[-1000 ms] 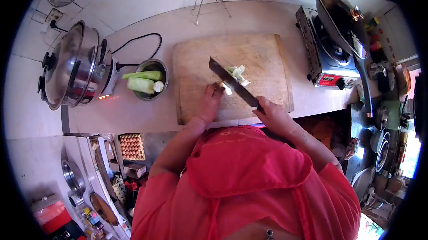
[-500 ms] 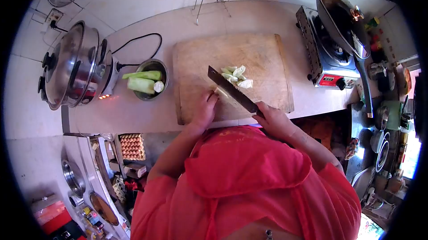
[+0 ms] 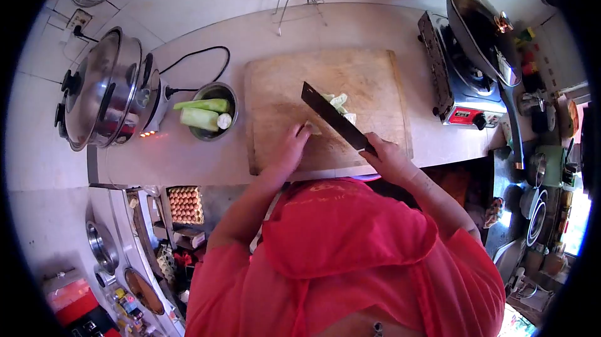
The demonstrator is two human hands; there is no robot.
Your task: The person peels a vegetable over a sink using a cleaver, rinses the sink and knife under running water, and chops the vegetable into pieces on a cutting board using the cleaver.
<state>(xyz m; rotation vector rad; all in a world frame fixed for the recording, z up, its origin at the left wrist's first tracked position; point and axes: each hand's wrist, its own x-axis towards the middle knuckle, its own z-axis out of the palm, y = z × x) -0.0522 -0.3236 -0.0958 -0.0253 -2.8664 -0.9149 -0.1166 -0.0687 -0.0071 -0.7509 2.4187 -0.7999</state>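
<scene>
My right hand (image 3: 387,155) is closed round the handle of a kitchen knife (image 3: 333,113), its dark wide blade slanting up and to the left over the cutting board (image 3: 275,86). Fingertips of my left hand (image 3: 293,148) pinch a small pale piece of green vegetable (image 3: 313,128) on the board, left of the blade. Pale cut chunks (image 3: 339,100) lie beyond the knife, partly hidden behind it. A metal bowl (image 3: 230,125) left of the board holds longer pieces of peeled green vegetable (image 3: 200,118).
At the left stands a lidded steel electric pot (image 3: 94,96), its cord trailing behind the bowl. On the right, a wok (image 3: 472,30) rests tilted on a gas stove (image 3: 466,102). A wire rack (image 3: 294,5) is at the back wall. Below the counter sits a tray of eggs (image 3: 186,205).
The knife has risen slightly and shifted right, so its blade now covers more of the cut chunks. My left hand has moved slightly, still at the small piece.
</scene>
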